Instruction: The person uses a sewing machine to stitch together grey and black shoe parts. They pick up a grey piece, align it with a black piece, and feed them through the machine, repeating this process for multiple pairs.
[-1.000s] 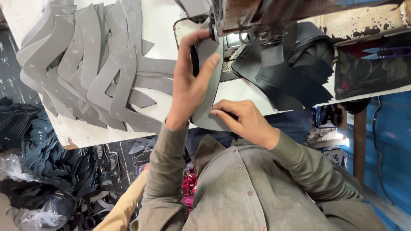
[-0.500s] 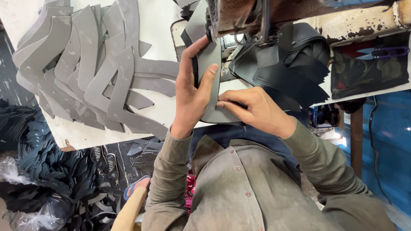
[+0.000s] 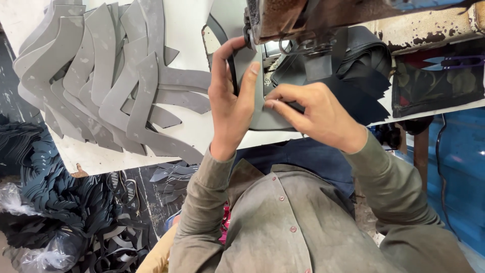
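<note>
The grey piece (image 3: 255,108) is gripped by both the left hand (image 3: 230,108) and right hand (image 3: 316,114), its long axis pointed toward the sewing machine (image 3: 283,20).

The sewing machine (image 3: 323,20) is cut off by the top edge, and its needle area is hidden behind the left hand (image 3: 233,103) and the grey cut piece (image 3: 257,96). Beside the machine, the right hand (image 3: 316,114) covers that piece's lower end. Left of the machine, the stack of grey pieces (image 3: 101,76) also runs past the top edge.
</note>
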